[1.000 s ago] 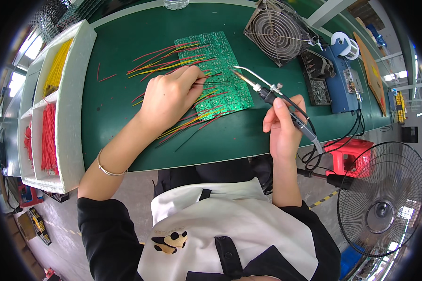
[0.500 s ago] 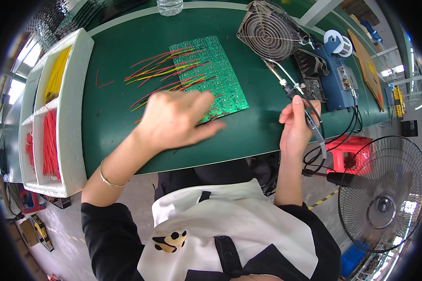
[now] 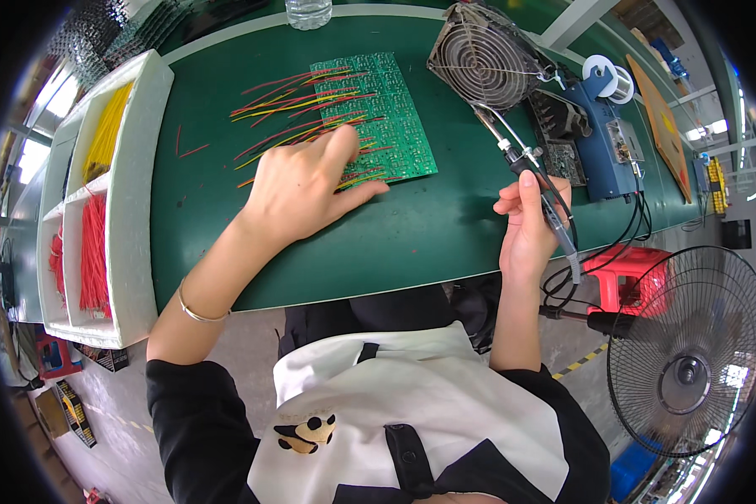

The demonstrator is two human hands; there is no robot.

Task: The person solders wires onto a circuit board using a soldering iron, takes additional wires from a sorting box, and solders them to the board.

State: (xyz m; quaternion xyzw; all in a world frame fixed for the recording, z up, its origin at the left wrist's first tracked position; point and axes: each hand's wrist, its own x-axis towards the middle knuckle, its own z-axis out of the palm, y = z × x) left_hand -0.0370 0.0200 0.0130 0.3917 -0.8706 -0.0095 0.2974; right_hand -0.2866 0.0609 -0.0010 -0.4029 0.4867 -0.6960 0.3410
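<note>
My left hand [image 3: 298,181] rests over the near left part of a green circuit board panel [image 3: 399,113], thumb and index finger spread apart, with the other fingers bent under and partly hidden. Red, yellow and black wires [image 3: 281,102] stick out leftward from the panel in rows; the nearest ones pass beneath this hand. In my right hand [image 3: 529,223] is a soldering iron [image 3: 554,217] with a thin metal feed tube fixed alongside. Its tip end points up and away, toward the small fan, clear of the panel.
At left stands a white foam box [image 3: 134,244] with yellow wires [image 3: 105,134] and red wires [image 3: 94,252]. A dusty square fan [image 3: 483,63], blue soldering station [image 3: 601,139] and solder spool [image 3: 606,80] occupy the far right. A round fan [image 3: 685,370] and red stool [image 3: 626,277] stand beyond the table edge.
My left hand has moved farther from me, and the panel with its wires has shifted away and turned slightly. My right hand with the soldering iron stays nearly in place.
</note>
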